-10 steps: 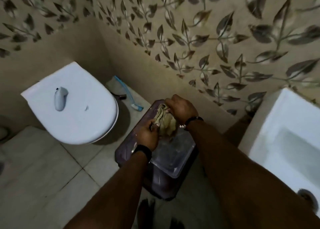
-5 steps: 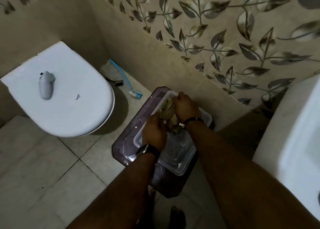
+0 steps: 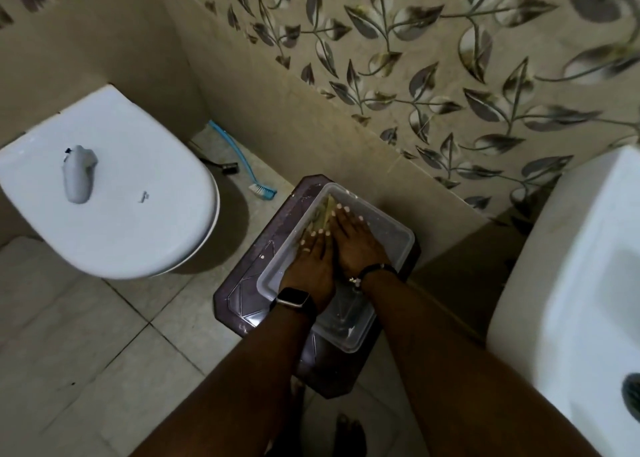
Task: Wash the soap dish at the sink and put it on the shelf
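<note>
Left hand [image 3: 311, 262], right hand [image 3: 360, 243] press open-fingered on cloth [image 3: 323, 211]; container [image 3: 394, 245] lies lengthwise toward wall [image 3: 311, 127].

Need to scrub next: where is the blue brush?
Head view, left of centre: the blue brush lies on the floor by the wall, between the toilet and the stool.

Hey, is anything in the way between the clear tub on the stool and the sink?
Nothing visible stands between the clear tub and the sink, only floor. Inside it, a cloth lies under the left hand and right hand, both flat.
</note>
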